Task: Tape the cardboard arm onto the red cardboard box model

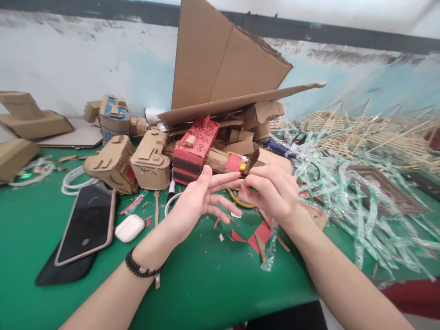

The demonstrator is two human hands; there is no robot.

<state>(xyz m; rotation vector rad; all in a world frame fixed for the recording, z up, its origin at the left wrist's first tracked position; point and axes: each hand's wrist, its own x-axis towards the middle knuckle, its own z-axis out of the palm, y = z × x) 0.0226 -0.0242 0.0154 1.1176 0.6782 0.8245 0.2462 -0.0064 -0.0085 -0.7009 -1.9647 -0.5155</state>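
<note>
My left hand [195, 201] is in the middle of the head view, its fingers stretched out and spread, with a black bead bracelet at the wrist. Its index and middle fingertips meet the fingertips of my right hand [273, 190]. That hand is closed in a pinch, and a small dark brown cardboard piece [253, 160] sticks up from its fingertips. Just behind both hands lies a red cardboard box [195, 144] with black drawings, joined to a cardboard tube [218, 159]. Red paper scraps [261, 234] and a clear tape strip [271, 250] lie below the right hand.
Left on the green table [220, 284] are a phone [87, 220], a white earbud case [129, 228] and cardboard models [151, 158]. Large cardboard sheets [206, 55] lean at the back. Tangled tape [343, 201] and thin wooden sticks [364, 123] cover the right side.
</note>
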